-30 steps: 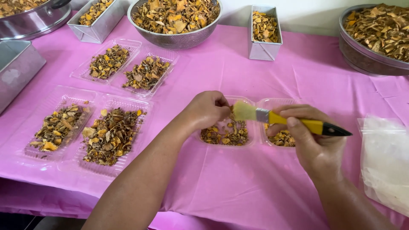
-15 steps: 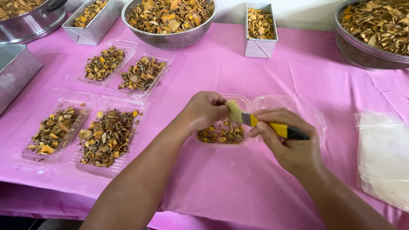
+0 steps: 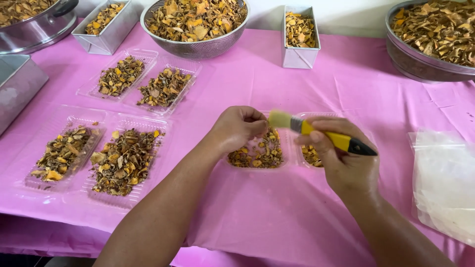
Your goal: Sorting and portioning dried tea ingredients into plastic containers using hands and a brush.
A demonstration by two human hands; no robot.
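Spillage looks the likeliest slip: along the table's (image 3: pixel 257 217) left edge lie four clear trays (image 3: pixel 123 160) heaped with dried yellow-brown chips, and the open two-part tray (image 3: pixel 257 153) at the middle is thin enough to tip or scatter its chips under a hard stroke. The left hand (image 3: pixel 237 127) is curled shut over that tray, pinching something too small to tell, while the right hand (image 3: pixel 344 160), just apart, is clamped on a yellow-handled brush (image 3: pixel 316 132) with its bristles beside the left fingers. Clear bags (image 3: pixel 443 183) lie at the right edge; no labels show.
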